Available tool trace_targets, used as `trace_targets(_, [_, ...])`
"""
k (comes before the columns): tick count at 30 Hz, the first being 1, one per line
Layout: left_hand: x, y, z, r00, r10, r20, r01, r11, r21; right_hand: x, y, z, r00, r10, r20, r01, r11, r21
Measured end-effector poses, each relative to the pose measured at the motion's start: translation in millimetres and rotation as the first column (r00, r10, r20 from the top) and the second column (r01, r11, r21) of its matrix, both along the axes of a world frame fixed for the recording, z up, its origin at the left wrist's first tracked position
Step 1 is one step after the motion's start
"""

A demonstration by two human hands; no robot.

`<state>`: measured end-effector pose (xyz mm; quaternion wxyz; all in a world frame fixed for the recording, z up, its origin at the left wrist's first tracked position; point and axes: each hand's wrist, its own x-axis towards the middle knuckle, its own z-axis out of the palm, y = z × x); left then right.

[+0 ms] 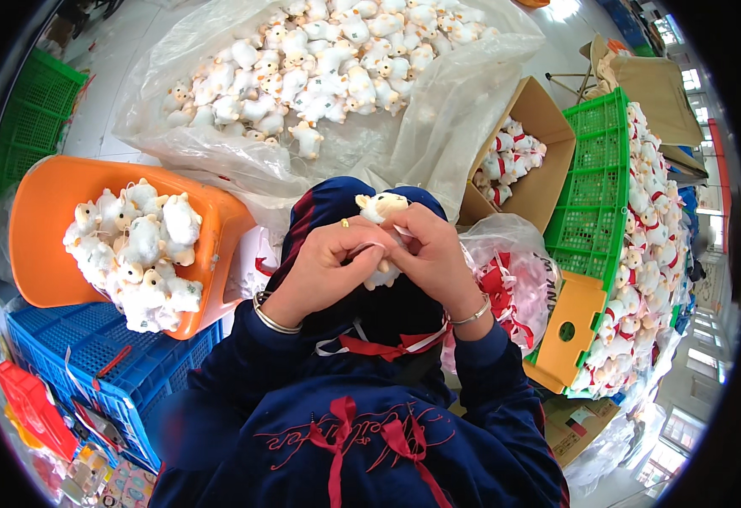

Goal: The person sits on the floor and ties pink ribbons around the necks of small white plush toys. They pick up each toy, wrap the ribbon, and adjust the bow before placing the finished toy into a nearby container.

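A small white plush sheep with a tan face (381, 206) is held upright over my lap, gripped from both sides. My left hand (330, 258) wraps around its left side, a ring on one finger and a bangle on the wrist. My right hand (432, 254) closes on its right side and pinches a thin white strip at the toy's neck. The toy's feet poke out below my fingers. A red and white ribbon (385, 345) lies on my dark blue clothing just below my wrists.
An orange tub (49, 212) of plush sheep sits at left on a blue crate (108, 356). A big clear plastic sheet (438, 110) heaped with sheep lies ahead. At right are a cardboard box (548, 118), a bag of red ribbons (514, 288) and a green crate (595, 186) of ribboned sheep.
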<state>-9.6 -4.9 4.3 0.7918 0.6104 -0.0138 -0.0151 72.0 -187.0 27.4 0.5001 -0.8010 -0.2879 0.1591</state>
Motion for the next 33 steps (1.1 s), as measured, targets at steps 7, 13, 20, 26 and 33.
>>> trace_targets(7, [8.3,2.1,11.7,0.945,-0.041,-0.326,0.038,0.999,-0.016,-20.1,-1.8,-24.5,0.971,-0.202,0.127,0.197,0.979,0.049])
trace_targets(13, [14.9,-5.5,13.0,0.937,0.029,-0.347,-0.002,0.997,0.078,-27.6,-0.2,-27.7,0.963,-0.265,0.052,0.255,0.956,0.146])
trace_targets(20, [19.2,-12.6,13.5,0.941,0.092,-0.326,-0.011,0.971,0.24,-16.5,-13.0,-12.2,0.953,-0.179,-0.246,0.21,0.972,0.106])
trace_targets(26, [16.1,-13.1,11.6,0.947,0.088,-0.309,-0.013,0.972,0.236,-3.3,-16.5,-15.6,0.95,-0.149,-0.273,0.17,0.984,0.054])
trace_targets(33, [14.3,-19.9,1.4,0.965,0.124,-0.229,-0.078,0.977,0.201,-3.8,-19.5,-20.3,0.96,-0.123,-0.252,0.161,0.978,0.136])
